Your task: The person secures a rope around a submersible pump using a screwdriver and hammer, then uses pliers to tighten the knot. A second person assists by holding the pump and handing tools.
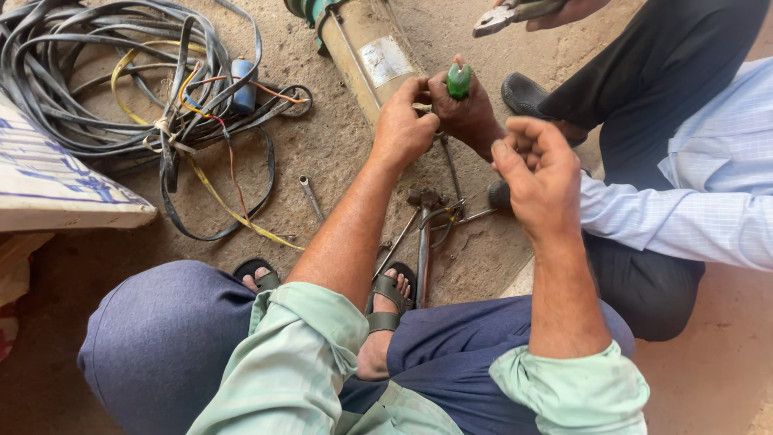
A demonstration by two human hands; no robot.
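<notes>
My left hand (403,122) reaches forward, its fingers closed on the near end of a long yellowish metal cylinder (366,50) lying on the dirt floor. Touching it on the right is a co-worker's hand (471,113), wrapped around a green-handled screwdriver (459,80). My right hand (541,173) hovers nearer to me with loosely curled fingers and nothing in it. It hides the co-worker's wrist. At the top edge another hand grips a pair of pliers (503,14).
A tangle of black, yellow and orange cables (153,89) lies at the left, beside a white painted board (56,181). A spanner (311,197) and a hammer (423,234) rest near my sandalled feet. The crouching co-worker in a pale blue shirt (700,177) fills the right side.
</notes>
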